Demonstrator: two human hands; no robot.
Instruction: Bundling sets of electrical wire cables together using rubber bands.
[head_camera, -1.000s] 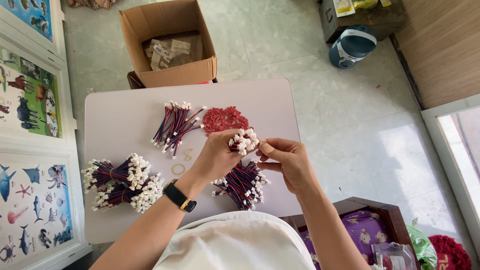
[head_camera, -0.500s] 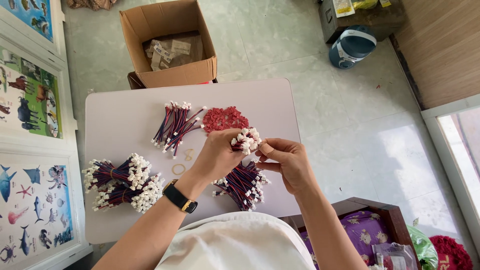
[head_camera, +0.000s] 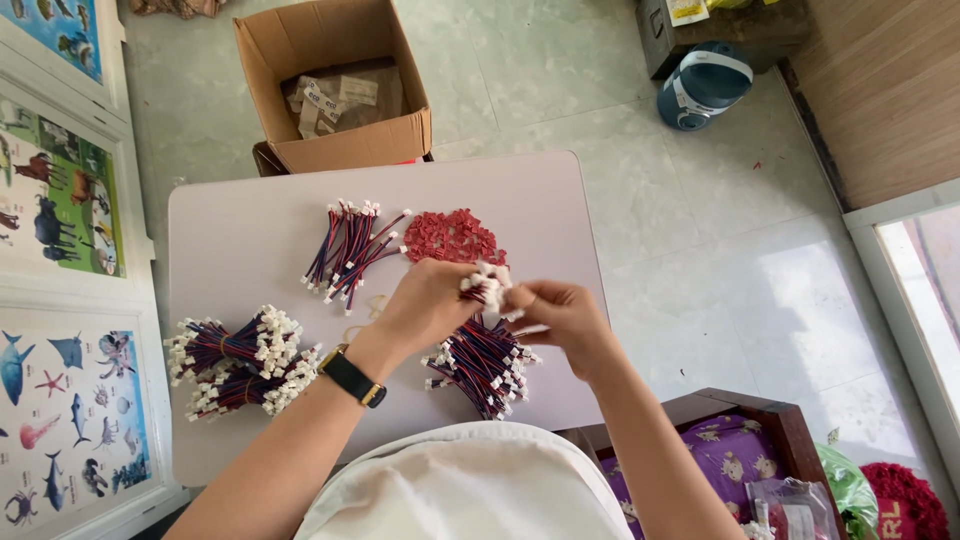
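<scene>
Above a white table (head_camera: 250, 240), the left hand (head_camera: 425, 305) grips a small bunch of wires with white connectors (head_camera: 485, 283), and the right hand (head_camera: 560, 315) touches the bunch from the right. Under the hands lies a loose wire pile (head_camera: 480, 365), with a heap of red connectors (head_camera: 450, 237) just beyond. Bound wire bundles (head_camera: 240, 360) lie at the near left, another bundle (head_camera: 350, 250) lies farther, and a cardboard box (head_camera: 335, 85) stands on the floor behind the table.

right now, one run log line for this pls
left hand: holds wire bundle | right hand: fingertips at bundle | below: loose wire pile | surface: white table
</scene>
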